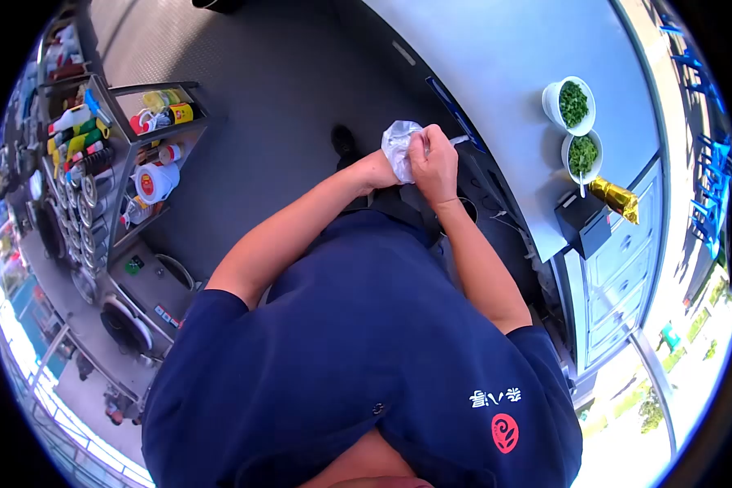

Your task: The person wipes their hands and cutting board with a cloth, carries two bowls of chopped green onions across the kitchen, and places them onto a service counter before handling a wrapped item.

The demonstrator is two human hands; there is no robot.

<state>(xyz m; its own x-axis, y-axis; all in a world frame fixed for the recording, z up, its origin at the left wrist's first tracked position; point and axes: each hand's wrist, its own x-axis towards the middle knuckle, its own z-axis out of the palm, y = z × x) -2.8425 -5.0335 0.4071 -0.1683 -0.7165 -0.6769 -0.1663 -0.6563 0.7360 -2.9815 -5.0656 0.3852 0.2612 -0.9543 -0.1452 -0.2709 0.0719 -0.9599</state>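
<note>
Crumpled, thin, see-through plastic that looks like a disposable glove lies over the fingers of my left hand. Its fingers are hidden under the plastic, so I cannot tell how they are held. My right hand is closed, its fingers pinching the plastic right beside the left hand. A whitish end of the plastic sticks out past the right knuckles. Both hands are held together in front of my dark blue shirt, above the floor.
To the right, a light counter carries two white bowls of chopped greens, a black box and a gold packet. At left stands a metal rack with bottles, cans and a white tub. Grey flooring lies between.
</note>
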